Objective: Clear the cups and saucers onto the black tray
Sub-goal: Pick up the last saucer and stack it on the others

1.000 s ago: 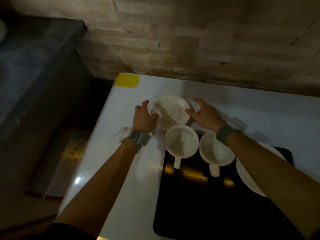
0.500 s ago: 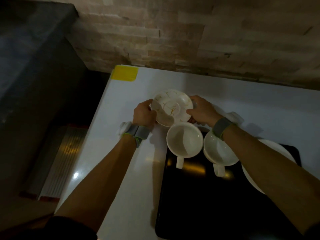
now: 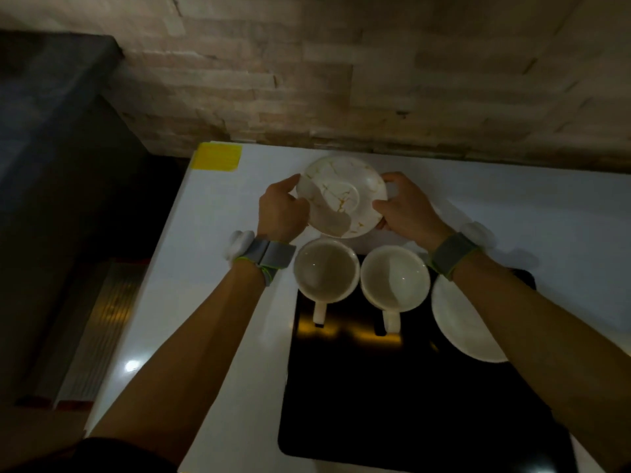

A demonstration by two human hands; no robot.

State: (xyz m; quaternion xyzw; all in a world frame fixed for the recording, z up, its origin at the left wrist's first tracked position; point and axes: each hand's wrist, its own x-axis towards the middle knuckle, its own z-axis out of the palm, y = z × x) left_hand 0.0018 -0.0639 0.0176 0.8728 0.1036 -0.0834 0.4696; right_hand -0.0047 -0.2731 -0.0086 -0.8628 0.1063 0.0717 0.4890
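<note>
Both grips, left hand (image 3: 280,213) and right hand (image 3: 406,209), close on the stained saucer (image 3: 341,196) rim. Next, presumably: carry it toward the black tray (image 3: 392,404) below the grip.

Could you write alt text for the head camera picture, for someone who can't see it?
Both hands, left hand and right hand, hold a stained white saucer over a white table. Two white cups and a clean saucer sit on the black tray.
</note>
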